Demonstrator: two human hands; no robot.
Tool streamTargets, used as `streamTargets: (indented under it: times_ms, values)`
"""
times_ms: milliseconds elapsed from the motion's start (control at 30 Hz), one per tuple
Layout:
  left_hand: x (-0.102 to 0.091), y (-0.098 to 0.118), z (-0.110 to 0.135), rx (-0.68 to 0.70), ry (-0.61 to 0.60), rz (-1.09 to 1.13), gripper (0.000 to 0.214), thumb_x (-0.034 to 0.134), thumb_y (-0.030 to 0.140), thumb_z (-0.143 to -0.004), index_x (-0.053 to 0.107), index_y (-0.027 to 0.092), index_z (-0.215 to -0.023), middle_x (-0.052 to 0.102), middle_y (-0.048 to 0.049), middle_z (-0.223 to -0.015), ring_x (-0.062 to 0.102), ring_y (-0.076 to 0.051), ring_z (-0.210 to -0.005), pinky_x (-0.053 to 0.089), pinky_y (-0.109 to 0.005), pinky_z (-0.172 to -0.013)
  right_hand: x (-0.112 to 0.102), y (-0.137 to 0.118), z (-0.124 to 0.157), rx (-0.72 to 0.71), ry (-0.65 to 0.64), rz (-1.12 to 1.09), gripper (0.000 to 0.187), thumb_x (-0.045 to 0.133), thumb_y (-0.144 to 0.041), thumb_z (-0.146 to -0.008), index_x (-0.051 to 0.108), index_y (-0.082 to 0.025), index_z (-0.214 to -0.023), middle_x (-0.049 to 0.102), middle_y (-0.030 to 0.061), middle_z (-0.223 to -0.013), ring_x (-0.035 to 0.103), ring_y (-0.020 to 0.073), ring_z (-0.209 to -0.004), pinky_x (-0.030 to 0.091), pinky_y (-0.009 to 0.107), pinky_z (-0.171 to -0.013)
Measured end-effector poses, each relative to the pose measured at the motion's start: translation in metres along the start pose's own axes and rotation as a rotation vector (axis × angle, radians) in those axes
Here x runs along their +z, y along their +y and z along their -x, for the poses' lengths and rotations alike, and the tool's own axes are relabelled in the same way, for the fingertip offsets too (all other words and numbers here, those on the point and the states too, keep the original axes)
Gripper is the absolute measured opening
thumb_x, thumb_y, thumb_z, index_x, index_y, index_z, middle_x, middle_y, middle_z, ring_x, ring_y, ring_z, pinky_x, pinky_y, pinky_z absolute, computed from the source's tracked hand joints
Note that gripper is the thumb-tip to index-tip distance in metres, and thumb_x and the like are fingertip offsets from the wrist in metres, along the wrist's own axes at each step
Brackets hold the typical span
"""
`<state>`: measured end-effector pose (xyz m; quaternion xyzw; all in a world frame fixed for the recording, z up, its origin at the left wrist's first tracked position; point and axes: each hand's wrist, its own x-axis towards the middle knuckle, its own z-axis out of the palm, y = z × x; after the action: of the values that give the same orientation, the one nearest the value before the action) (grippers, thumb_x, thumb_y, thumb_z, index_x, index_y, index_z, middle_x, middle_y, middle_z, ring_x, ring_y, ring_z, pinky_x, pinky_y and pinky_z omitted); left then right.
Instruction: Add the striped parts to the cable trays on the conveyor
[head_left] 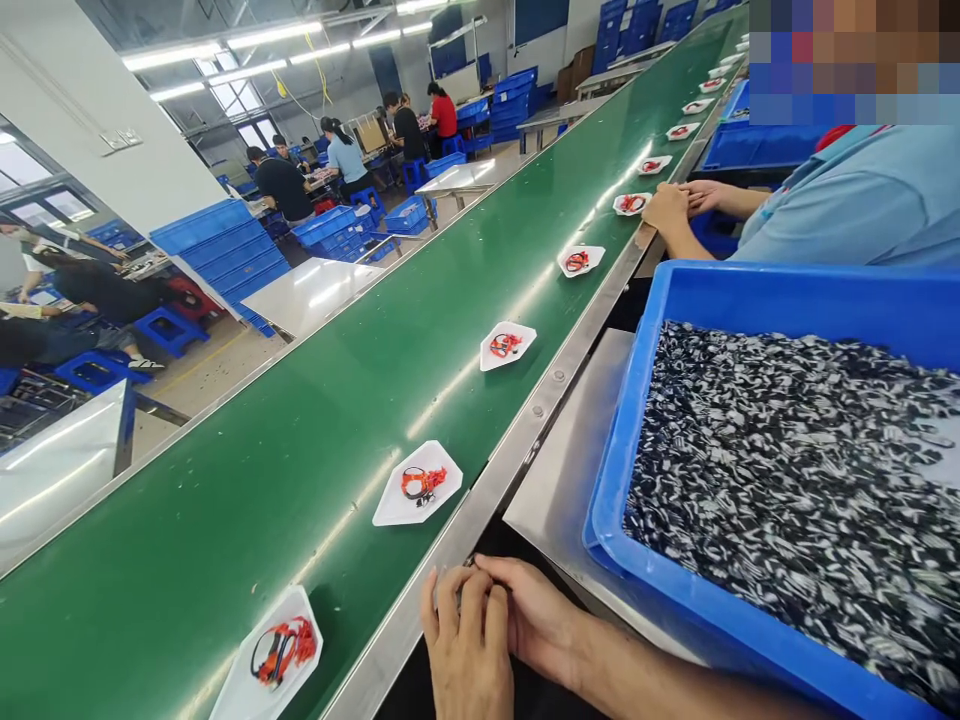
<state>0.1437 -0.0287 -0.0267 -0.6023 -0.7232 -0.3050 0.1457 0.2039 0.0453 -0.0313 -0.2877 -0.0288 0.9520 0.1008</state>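
1. Left hand (466,640) and right hand (529,615) are curling together at the steel belt rail (469,505), fingers closed; whatever they are pinching is hidden, so the hold cannot be told.
2. A hidden piece could be dropping into the dark gap by the rail if those fingers loosen.
3. A white tray (231,698) of orange and black cords is sitting on the green belt (187,520), near the hands.
4. A blue bin (750,285) of black-and-white pieces (787,500) is crowding the steel table (559,470).
5. Farther along, a co-worker's hands (679,205) are resting beside the belt.

Bare left hand (466,650) and right hand (529,615), close together at lower frame; fingers (480,600) curled, tips meeting; right forearm (637,680) extending toward lower right.
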Motion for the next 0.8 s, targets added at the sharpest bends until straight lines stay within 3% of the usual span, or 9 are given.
streamTargets:
  times_ms: [200, 333, 567, 800]
  values:
    - [-0.0017, -0.0032, 0.0062, -0.042, 0.015, -0.047, 0.027, 0.039, 0.019, -0.087, 0.065, 0.021, -0.093, 0.062, -0.0069, -0.094, 0.048, -0.023, -0.098, 0.029, -0.051, -0.097, -0.0032, 0.0015, -0.0037, -0.04, 0.028, 0.091, 0.022, 0.055, -0.029, -0.079, 0.059, -0.009, -0.074, 0.062, 0.0054, -0.069, 0.058, 0.0118, -0.06, 0.043, 0.022, -0.059]
    - [-0.0016, -0.0025, 0.008, -0.048, 0.023, -0.04, 0.026, 0.039, 0.019, -0.088, 0.065, 0.021, -0.086, 0.062, -0.0065, -0.095, 0.049, -0.022, -0.1, 0.028, -0.051, -0.098, -0.0024, 0.0012, -0.0031, -0.031, 0.024, 0.097, 0.02, 0.056, -0.029, -0.078, 0.057, -0.01, -0.072, 0.059, 0.003, -0.065, 0.057, 0.0117, -0.056, 0.044, 0.023, -0.058]
    - [-0.0043, 0.0023, 0.0063, 0.065, 0.068, 0.101, 0.025, 0.039, 0.017, -0.089, 0.064, 0.019, -0.086, 0.066, -0.0023, -0.089, 0.052, -0.018, -0.098, 0.024, -0.047, -0.102, -0.0031, -0.0001, -0.0013, 0.074, 0.059, -0.038, 0.017, 0.053, -0.023, -0.079, 0.054, -0.01, -0.069, 0.055, 0.0007, -0.061, 0.051, 0.0063, -0.051, 0.038, 0.017, -0.053]
    - [-0.0079, -0.0012, 0.0012, 0.157, 0.004, 0.106, 0.028, 0.035, 0.012, -0.089, 0.06, 0.012, -0.103, 0.062, -0.0089, -0.093, 0.053, -0.018, -0.096, 0.036, -0.039, -0.089, 0.0053, -0.0032, 0.0038, 0.129, 0.041, -0.057, 0.021, 0.05, -0.025, -0.082, 0.055, -0.009, -0.07, 0.056, 0.0019, -0.063, 0.053, 0.0073, -0.055, 0.04, 0.019, -0.06]
